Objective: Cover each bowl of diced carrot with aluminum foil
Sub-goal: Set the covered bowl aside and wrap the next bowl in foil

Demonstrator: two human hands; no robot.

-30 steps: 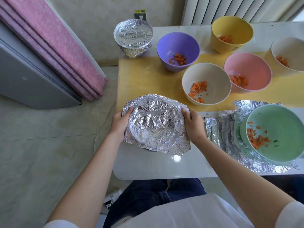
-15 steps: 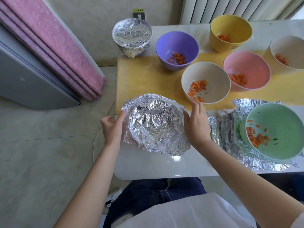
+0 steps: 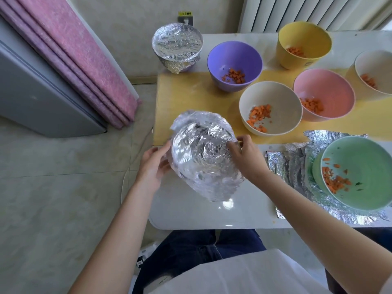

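Note:
A bowl wrapped in crumpled aluminium foil (image 3: 201, 158) is blurred and tilted above the table's near left corner. My left hand (image 3: 152, 164) grips its left edge, thumb on top and fingers underneath. My right hand (image 3: 244, 155) holds its right side with fingers curled onto the foil. A second foil-covered bowl (image 3: 177, 44) stands at the far left corner. Uncovered bowls hold diced carrot: purple (image 3: 234, 54), yellow (image 3: 303, 39), cream (image 3: 269, 98), pink (image 3: 324, 88) and white (image 3: 377, 64). A green bowl (image 3: 360, 166) sits on a loose foil sheet (image 3: 297, 162).
The white table (image 3: 191, 213) carries a yellow mat (image 3: 186, 96) under the far bowls. A pink curtain (image 3: 74, 49) and a grey appliance (image 3: 31, 92) stand to the left over the tiled floor. A radiator (image 3: 275, 11) is behind the table.
The foil-wrapped bowl has risen from flat on the table and turned, tilted between both hands. Both hands let go briefly half a second ago, then took hold again.

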